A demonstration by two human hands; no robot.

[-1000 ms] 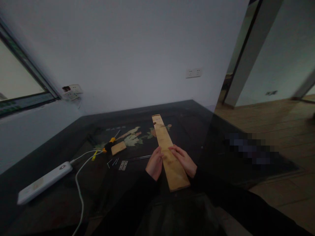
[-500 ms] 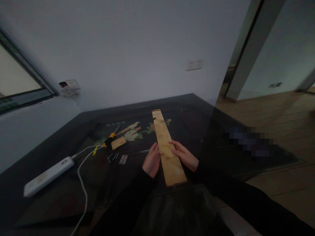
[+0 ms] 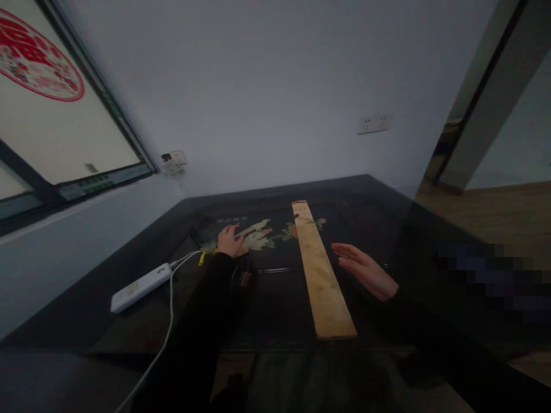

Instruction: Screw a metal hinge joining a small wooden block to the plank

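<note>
A: Which way does the wooden board (image 3: 325,275) point?
B: Its long axis runs from near the front edge of the surface (image 3: 275,312) toward the wall (image 3: 267,103), the far end leaning slightly left. It lies flat between the hands, touching neither.
A: How are they held?
B: The right hand (image 3: 364,269) is just beside the board, fingers stretched out, holding nothing. The left hand (image 3: 230,241) is well apart from it, fingers curved down beside a small wooden block (image 3: 243,250); I can't tell whether they grip anything.
A: And the board's look?
B: Long, thin, straight-sided, pale yellow-brown with blotches, darker marks near the far end.
A: What about the surface?
B: Dark and glossy, decorated with pale flowers (image 3: 260,240). Leftward sits a smooth white power strip (image 3: 141,288), long and box-shaped, beside a curving cable (image 3: 171,304).
</note>
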